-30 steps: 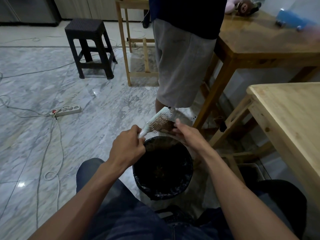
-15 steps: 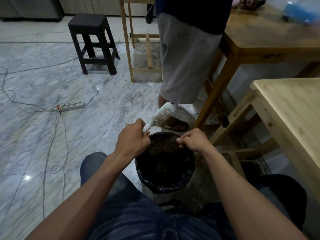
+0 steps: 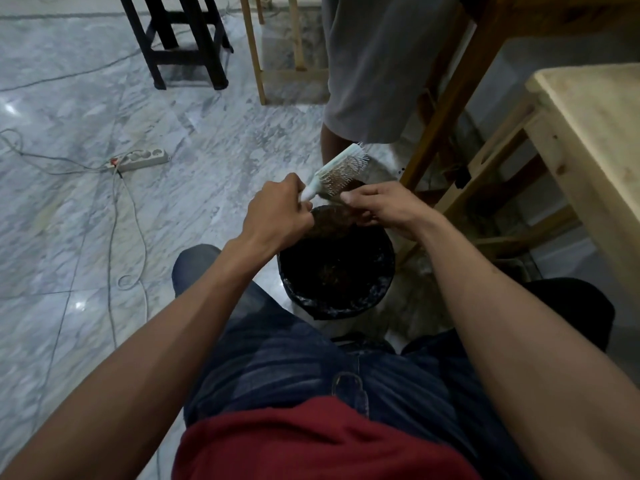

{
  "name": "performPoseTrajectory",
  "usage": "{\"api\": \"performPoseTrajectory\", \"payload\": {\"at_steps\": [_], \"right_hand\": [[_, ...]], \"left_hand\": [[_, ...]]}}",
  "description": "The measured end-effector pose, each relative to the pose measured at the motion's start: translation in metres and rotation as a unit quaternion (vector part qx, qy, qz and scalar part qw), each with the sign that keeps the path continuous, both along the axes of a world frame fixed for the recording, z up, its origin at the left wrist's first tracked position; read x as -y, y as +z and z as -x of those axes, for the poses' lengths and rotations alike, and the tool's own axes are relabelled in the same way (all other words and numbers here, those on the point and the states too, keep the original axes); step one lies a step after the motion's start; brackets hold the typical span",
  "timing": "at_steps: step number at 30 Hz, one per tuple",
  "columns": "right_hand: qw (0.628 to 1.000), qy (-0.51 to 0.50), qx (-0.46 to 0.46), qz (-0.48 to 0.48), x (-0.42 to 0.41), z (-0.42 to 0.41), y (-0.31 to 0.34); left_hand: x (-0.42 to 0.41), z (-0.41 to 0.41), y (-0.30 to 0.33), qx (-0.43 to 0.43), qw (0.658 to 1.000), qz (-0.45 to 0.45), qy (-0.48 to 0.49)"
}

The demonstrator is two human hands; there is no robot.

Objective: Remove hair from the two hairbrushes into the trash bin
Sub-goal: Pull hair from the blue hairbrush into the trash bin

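Table (image 3: 588,140) crowds right; marble floor (image 3: 104,220) open left.

**Both hands raised in front, one fisted, one pinching**

The person's two bare forearms reach forward from the lower corners of the view and converge ahead of the knees. The left hand (image 3: 277,216) is curled into a tight fist, knuckles up and back of the hand toward the camera, wrapped around the handle of a hairbrush (image 3: 341,169) whose head angles up and away to the hand's right. The right hand (image 3: 384,206) sits just to the right of the left, almost touching it, wrist slightly bent. Its fingertips (image 3: 348,197) are drawn together in a pinch against the brush's bristles. The person's thighs, in dark jeans, lie below both arms.
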State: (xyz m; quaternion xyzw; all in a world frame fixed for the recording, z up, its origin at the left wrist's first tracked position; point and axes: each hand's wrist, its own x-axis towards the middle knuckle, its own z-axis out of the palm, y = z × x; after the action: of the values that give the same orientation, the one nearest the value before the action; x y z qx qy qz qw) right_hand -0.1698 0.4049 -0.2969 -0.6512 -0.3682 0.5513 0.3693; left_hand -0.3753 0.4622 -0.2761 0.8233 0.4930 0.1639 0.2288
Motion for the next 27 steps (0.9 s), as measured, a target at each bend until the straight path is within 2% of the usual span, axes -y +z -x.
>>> {"api": "performPoseTrajectory", "payload": {"at_steps": [3, 6, 8, 11, 15, 17, 21, 27], "right_hand": [[0.997, -0.05, 0.045, -0.024, 0.004, -0.004, -0.004], [0.976, 0.014, 0.214, 0.043, 0.014, -0.013, -0.011], [0.956, 0.04, 0.278, 0.087, 0.02, -0.018, -0.015], [0.965, 0.074, 0.239, 0.081, 0.014, -0.017, -0.011], [0.999, 0.032, 0.034, 0.02, -0.002, -0.002, -0.002], [1.0, 0.001, -0.004, -0.017, -0.008, 0.005, -0.001], [0.996, -0.072, 0.022, -0.038, -0.006, 0.003, -0.001], [0.992, -0.013, 0.122, 0.018, 0.004, -0.01, 0.0]], "left_hand": [[-0.002, 0.001, 0.002, 0.005, 1.0, 0.0, 0.011], [-0.009, 0.006, 0.009, 0.014, 0.999, -0.004, 0.037], [-0.012, 0.008, 0.011, 0.01, 0.999, -0.007, 0.035], [-0.01, 0.008, 0.006, -0.001, 1.0, 0.0, 0.018], [-0.002, 0.001, -0.004, -0.011, 1.0, 0.005, -0.015], [-0.001, 0.0, -0.005, -0.009, 1.0, 0.001, -0.016], [-0.007, 0.006, 0.0, -0.021, 1.0, -0.019, -0.009], [-0.005, 0.012, -0.002, -0.048, 0.999, -0.022, -0.012]]}}
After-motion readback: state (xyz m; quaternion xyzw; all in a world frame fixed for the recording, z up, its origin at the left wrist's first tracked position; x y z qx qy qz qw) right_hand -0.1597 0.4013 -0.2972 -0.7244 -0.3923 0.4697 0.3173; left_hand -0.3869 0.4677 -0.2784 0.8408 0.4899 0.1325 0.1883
